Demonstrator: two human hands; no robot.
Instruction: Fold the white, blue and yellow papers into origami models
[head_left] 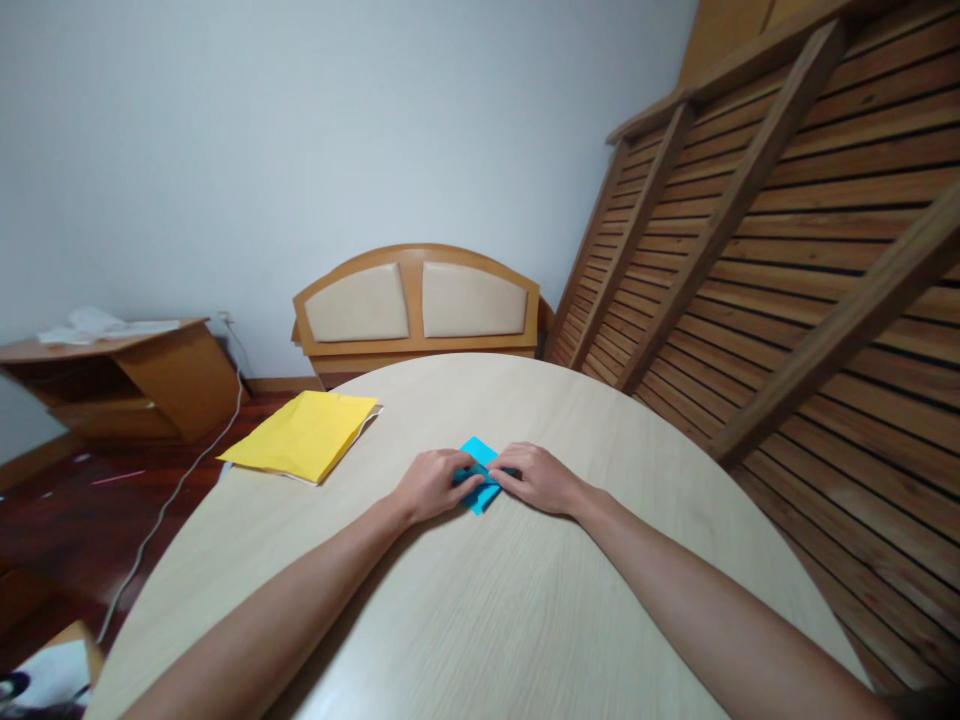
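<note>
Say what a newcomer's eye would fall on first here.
Probably the folded blue paper near the middle of the round table, with the left grip and right grip touching it from either side. Next, the bright yellow paper at the table's left edge, then the slatted wooden panel filling the right side.

2 hands (pixel 435 484) (pixel 537 478), 1 blue paper (pixel 475 449), 1 round table (pixel 480 620), 1 headboard (pixel 415 295), 2 cream panels (pixel 360 304) (pixel 474 300)
</note>
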